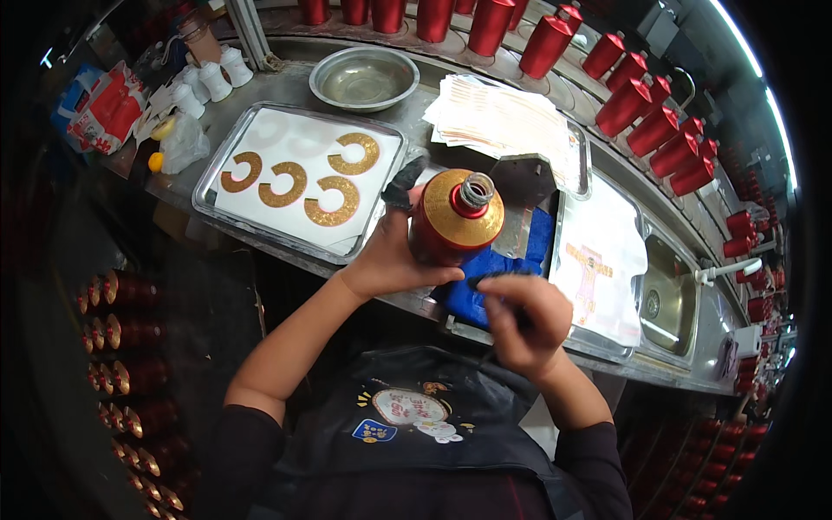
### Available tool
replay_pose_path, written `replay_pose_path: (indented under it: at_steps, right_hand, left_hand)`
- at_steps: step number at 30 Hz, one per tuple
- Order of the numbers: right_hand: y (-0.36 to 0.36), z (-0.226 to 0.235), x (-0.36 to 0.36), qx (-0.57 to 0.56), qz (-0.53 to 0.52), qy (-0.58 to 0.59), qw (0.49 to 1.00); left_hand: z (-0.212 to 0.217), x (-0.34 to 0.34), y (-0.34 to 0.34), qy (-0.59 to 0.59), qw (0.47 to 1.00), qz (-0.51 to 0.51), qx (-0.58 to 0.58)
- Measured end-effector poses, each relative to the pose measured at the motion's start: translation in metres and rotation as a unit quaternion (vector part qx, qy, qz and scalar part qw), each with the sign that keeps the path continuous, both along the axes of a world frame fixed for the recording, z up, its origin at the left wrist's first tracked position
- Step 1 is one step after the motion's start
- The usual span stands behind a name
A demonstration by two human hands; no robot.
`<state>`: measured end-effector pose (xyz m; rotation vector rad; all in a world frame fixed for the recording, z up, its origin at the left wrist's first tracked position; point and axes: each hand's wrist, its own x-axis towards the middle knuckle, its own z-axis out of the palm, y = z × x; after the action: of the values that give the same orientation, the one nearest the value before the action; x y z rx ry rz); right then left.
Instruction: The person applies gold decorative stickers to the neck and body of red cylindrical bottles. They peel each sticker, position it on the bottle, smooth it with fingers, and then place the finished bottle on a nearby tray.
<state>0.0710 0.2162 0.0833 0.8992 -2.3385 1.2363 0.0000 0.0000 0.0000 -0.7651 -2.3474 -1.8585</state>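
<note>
In my left hand is a red bottle with a gold shoulder and an open, threaded clear neck. It tilts toward me, and the fingers wrap round its side. A dark cover sits on a fingertip of that hand. My right hand is just right of the bottle, apart from it, with fingers curled in and a dark cover on the index fingertip. Whether anything is between those fingers is hidden. Several gold C-shaped pieces lie on white sheet in a metal tray to the left.
Behind stand a metal bowl and stacked printed sheets. A blue cloth lies below a dark plate. Rightward are a second sheet-lined tray and a sink. Red bottles line the curved conveyor; others stand lower left.
</note>
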Motion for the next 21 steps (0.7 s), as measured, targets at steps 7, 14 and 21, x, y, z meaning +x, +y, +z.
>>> replay_pose_path:
  at_steps: [7,14,21]
  right_hand:
    - [0.026,-0.021,0.012,-0.002,-0.135,-0.106,0.985]
    - [0.040,-0.039,0.035,0.071,-0.165,-0.066,0.982]
    - [0.064,-0.048,0.055,0.104,-0.215,-0.118,0.964]
  left_hand:
    - [0.064,-0.009,0.014,0.018,0.992,0.120,0.013]
    - [0.080,-0.002,0.076,-0.195,0.974,-0.007,0.113]
    - [0.050,-0.006,0.105,-0.261,0.961,-0.015,-0.086]
